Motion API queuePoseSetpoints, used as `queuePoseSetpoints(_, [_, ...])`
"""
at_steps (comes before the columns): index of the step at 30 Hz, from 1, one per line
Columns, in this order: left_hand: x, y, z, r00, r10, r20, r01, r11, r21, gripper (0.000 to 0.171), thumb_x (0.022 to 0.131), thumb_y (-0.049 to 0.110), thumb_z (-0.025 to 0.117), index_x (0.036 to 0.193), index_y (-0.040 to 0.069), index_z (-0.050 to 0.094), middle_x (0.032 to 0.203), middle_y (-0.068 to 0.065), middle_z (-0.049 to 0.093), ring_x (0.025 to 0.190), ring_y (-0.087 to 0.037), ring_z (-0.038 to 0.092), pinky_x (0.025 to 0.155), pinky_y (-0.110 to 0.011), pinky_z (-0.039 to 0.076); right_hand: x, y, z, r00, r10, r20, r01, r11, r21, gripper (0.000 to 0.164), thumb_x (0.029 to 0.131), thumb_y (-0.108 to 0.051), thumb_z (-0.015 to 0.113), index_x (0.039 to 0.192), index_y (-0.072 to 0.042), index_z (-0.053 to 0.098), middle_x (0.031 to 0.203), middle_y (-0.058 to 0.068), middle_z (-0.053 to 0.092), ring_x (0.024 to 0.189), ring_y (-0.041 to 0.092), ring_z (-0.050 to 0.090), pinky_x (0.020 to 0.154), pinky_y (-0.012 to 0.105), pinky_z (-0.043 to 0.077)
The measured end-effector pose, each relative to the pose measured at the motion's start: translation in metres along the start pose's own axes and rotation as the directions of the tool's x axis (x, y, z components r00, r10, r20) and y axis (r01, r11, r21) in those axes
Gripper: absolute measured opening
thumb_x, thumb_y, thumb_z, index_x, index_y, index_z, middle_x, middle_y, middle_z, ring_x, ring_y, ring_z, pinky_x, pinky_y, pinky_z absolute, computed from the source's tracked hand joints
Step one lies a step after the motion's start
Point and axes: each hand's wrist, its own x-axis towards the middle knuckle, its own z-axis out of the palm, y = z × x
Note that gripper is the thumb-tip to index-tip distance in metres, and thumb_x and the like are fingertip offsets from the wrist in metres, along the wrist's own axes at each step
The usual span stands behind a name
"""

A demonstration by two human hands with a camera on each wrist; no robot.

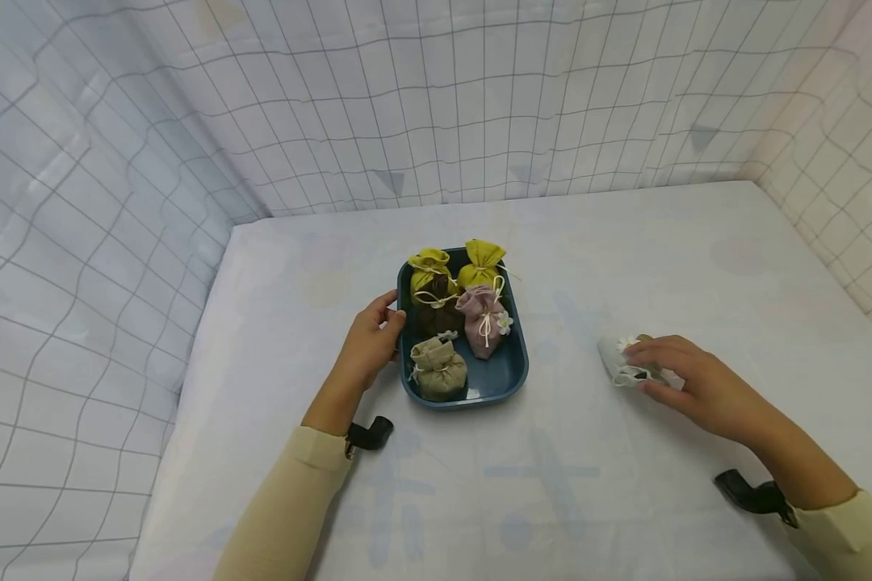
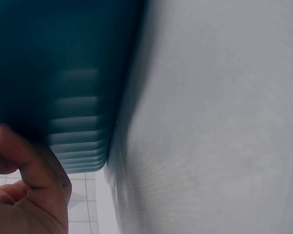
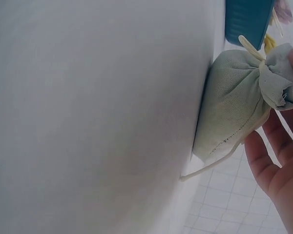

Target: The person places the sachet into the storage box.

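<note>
A blue tray (image 1: 500,378) holds several small drawstring pouches. My left hand (image 1: 366,345) grips the tray's left side, its thumb at the rim; the left wrist view shows curled fingers (image 2: 36,170) against the ribbed outer wall. To the right of the tray, a pale grey-green pouch (image 1: 612,360) lies on the table under my right hand (image 1: 708,391). Seen from the right wrist, that pouch (image 3: 232,100) rests on the table with a cream cord round its neck. The right thumb and fingers close about its gathered top, partly out of frame.
Inside the tray are two yellow pouches (image 1: 482,262), a dark brown pouch (image 1: 438,319), a mauve pouch (image 1: 484,323) with a white flower, and an olive-beige pouch (image 1: 439,373). A white cloth covers the table (image 1: 552,484). Gridded white curtains (image 1: 480,105) hang behind and at both sides.
</note>
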Motion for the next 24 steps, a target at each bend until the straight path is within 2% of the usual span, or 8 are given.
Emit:
queuePoseSetpoints(8, [-0.0005, 0.0005, -0.0004, 1.000, 0.000, 0.006, 0.000, 1.000, -0.004, 0.050, 0.105, 0.021, 0.048, 0.154, 0.016, 0.037, 0.109, -0.015, 0.054, 0.078, -0.024, 0.058, 0.055, -0.030, 0.054, 0.0021, -0.0003, 0.0005, 0.999, 0.037, -0.030, -0.037, 0.999, 0.024, 0.045, 0.076, 0.008, 0.078, 0.112, -0.016, 0.067, 0.119, 0.000, 0.063, 0.127, 0.001, 0.046, 0.098, 0.005, 0.030])
queuePoseSetpoints(16, [-0.0004, -0.0001, -0.0007, 1.000, -0.001, 0.006, 0.001, 1.000, -0.010, 0.050, 0.105, 0.020, 0.049, 0.154, 0.016, 0.037, 0.109, -0.015, 0.054, 0.078, -0.024, 0.059, 0.055, -0.030, 0.055, 0.0042, -0.0003, -0.0001, 0.997, 0.014, -0.073, -0.008, 0.996, 0.087, 0.046, 0.075, 0.017, 0.075, 0.105, -0.017, 0.064, 0.114, -0.004, 0.064, 0.122, -0.005, 0.049, 0.089, 0.008, 0.041])
queuePoseSetpoints(24, [0.0004, -0.0004, -0.0007, 1.000, 0.002, 0.006, -0.002, 1.000, -0.010, 0.050, 0.105, 0.020, 0.048, 0.154, 0.015, 0.038, 0.108, -0.015, 0.054, 0.077, -0.022, 0.058, 0.055, -0.029, 0.054, 0.0080, -0.0048, -0.0035, 0.985, 0.110, -0.131, -0.093, 0.987, 0.133, 0.040, 0.079, 0.016, 0.072, 0.105, -0.015, 0.066, 0.105, -0.004, 0.067, 0.097, -0.001, 0.057, 0.084, 0.009, 0.043])
